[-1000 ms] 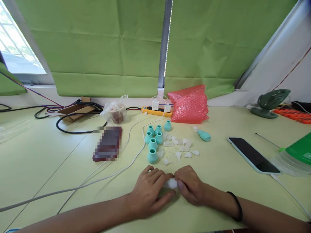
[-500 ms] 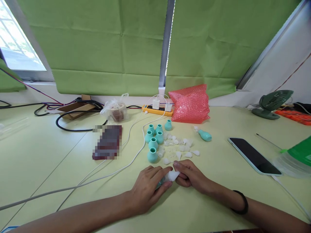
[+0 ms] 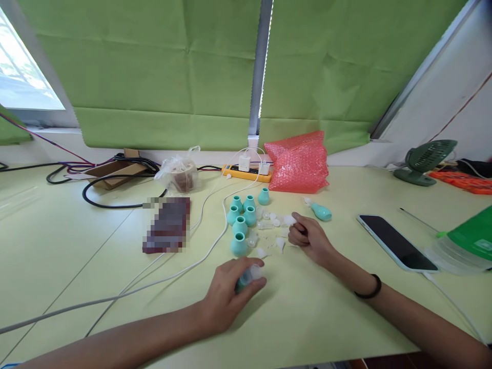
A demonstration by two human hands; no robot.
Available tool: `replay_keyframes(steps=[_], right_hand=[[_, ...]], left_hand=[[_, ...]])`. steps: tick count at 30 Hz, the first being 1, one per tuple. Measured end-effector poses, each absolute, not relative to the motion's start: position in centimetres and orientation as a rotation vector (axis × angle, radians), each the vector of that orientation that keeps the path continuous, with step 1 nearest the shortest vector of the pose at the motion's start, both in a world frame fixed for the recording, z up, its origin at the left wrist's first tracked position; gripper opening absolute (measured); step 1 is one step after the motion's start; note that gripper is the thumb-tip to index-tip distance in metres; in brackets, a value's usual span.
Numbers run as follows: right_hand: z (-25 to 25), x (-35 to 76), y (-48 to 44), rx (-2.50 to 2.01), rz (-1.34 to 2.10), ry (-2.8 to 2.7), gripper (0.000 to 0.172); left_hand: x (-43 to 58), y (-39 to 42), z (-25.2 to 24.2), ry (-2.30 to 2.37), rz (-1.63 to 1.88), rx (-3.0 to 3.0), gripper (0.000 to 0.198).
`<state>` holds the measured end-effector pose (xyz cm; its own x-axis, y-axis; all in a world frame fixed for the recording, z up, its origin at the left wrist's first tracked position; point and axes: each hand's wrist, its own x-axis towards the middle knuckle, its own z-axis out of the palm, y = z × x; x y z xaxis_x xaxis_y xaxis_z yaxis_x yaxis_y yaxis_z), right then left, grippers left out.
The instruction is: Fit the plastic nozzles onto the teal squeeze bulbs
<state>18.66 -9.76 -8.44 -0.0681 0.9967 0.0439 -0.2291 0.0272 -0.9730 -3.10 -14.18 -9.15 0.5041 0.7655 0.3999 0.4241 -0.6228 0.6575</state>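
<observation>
Gripping teal bulb with clear top in left hand, over bench, just in front of upright pots. Holding right hand, partly curled, at loose white tips, near white-tipped bulb; cannot tell whether pinching any.

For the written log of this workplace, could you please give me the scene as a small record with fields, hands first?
left hand: holds a teal-and-clear piece
right hand: at the loose white and clear parts; whether it grips one is unclear
teal pots: seven, upright, mouths open
teal bulb: lying on its side, white tip at one end
back: orange power strip beside red bubble-wrap bag
far right: phone, green fan
surface: pale yellow table
</observation>
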Motion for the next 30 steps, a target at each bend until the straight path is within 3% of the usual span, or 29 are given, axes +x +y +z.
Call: replay_keyframes(steps=[3,9,13,16,19,23,27,30], right_hand=[[-9.3,18.8,-9.2,-1.176,0.941,-1.308,0.034],[-10.3,17.8,-9.9,-1.348,0.582,-1.65,0.02],[-10.1,17.3,-11.0,-1.145,0.208,-1.901,0.009],[-9.6,16.7,-12.7,-0.832,-0.037,-2.062,0.011],[-9.0,16.0,-14.5,-0.675,-0.071,-2.339,0.017],[-9.2,15.7,-14.6,-0.805,-0.078,-2.652,0.024],[-9.8,16.0,-12.8,-1.047,-0.212,-2.433,0.016],[-9.6,16.1,-12.5,-0.946,-0.229,-2.236,0.015]], left_hand=[[-2.8,-14.0,-9.1,1.021,0.97,1.995,0.016],[-2.7,-13.5,-8.6,0.91,1.042,1.844,0.016],[-2.7,-13.2,-8.7,0.838,1.103,1.924,0.024],[-2.7,-13.2,-9.0,0.8,1.02,1.969,0.027],[-2.7,-13.4,-9.2,0.841,1.0,1.92,0.029],[-2.8,-13.6,-9.1,0.877,0.989,1.86,0.027],[-2.8,-13.8,-9.2,0.839,1.027,1.857,0.026],[-2.7,-13.8,-9.2,0.793,1.042,1.836,0.025]])
